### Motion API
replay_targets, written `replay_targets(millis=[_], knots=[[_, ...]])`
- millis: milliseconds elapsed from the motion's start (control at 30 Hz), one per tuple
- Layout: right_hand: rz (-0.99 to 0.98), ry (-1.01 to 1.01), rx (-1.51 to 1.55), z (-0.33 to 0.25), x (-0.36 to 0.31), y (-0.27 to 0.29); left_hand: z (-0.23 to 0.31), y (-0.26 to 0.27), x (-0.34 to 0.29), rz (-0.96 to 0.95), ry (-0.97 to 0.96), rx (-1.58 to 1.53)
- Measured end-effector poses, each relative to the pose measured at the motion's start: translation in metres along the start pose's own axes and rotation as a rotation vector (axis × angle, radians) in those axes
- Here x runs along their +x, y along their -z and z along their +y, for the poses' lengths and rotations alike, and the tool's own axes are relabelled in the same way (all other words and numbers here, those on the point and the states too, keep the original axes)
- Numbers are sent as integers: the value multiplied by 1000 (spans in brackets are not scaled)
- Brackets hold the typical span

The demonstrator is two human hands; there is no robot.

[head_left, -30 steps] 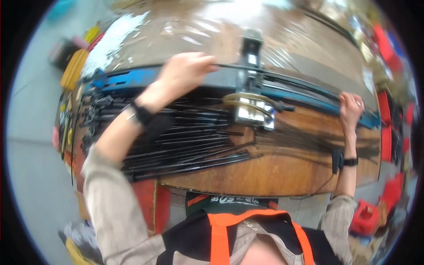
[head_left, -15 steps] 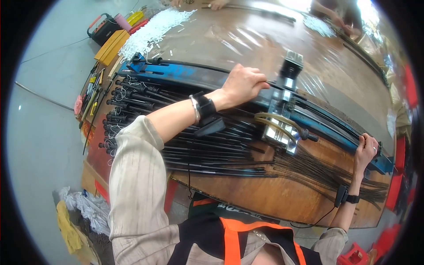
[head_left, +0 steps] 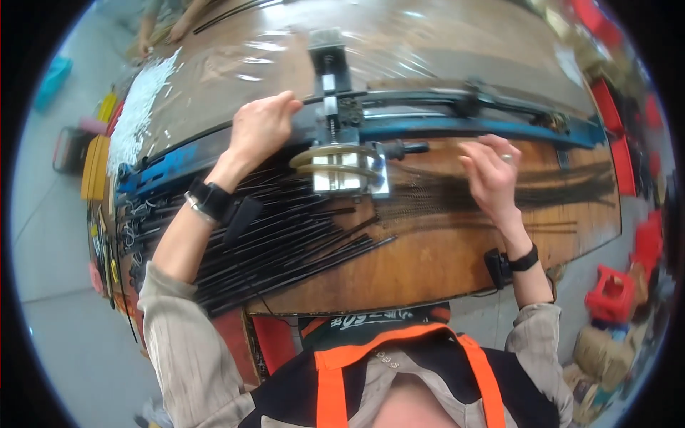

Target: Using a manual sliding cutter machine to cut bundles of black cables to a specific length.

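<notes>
My left hand [head_left: 264, 128] is closed over a thin black rod that lies along a long blue rail [head_left: 168, 165], just left of a metal clamp-like fixture [head_left: 332, 114]. My right hand [head_left: 492, 175] hovers over the wooden tabletop, right of the fixture's black knob [head_left: 407, 149]. Its fingers are loosely bent and apart, slightly blurred, with nothing visible in them. Yellowish hoses [head_left: 335, 160] loop over the shiny metal block of the fixture. Below my left forearm lie many black rods [head_left: 285, 250] side by side. Thin brown ridged rods [head_left: 564, 189] spread out behind my right hand.
White short pieces [head_left: 143, 100] are heaped at the far left, by a yellow box [head_left: 95, 167]. Another person's hands [head_left: 178, 28] are at the far upper left. Red bins [head_left: 615, 135] line the right end, and a red stool [head_left: 612, 292] stands on the floor.
My right hand has left the rail's right end and come inward, over the tabletop. The left hand stays beside the fixture on the rod. The whole view has turned and shifted right.
</notes>
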State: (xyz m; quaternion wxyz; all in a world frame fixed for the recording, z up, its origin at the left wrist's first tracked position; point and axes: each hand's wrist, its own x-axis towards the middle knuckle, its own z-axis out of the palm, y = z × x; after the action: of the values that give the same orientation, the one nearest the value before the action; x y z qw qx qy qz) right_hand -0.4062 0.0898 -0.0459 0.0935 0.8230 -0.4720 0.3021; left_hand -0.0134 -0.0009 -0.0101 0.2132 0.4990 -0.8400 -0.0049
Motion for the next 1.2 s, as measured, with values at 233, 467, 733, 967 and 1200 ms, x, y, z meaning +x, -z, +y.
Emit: replay_targets(millis=[233, 467, 733, 967, 1200], knots=[[25, -25, 179, -35, 12, -14, -1, 1, -1, -29, 24, 54], [-45, -88, 545, -40, 25, -43, 4, 0, -6, -16, 27, 67], [-183, -72, 436, -41, 24, -22, 4, -15, 20, 97, -285, 91], [-265, 205, 318, -113, -51, -18, -49, 36, 51, -94, -303, 193], [-538, 448, 200, -131, -26, -19, -158, 64, -26, -22, -385, 458]])
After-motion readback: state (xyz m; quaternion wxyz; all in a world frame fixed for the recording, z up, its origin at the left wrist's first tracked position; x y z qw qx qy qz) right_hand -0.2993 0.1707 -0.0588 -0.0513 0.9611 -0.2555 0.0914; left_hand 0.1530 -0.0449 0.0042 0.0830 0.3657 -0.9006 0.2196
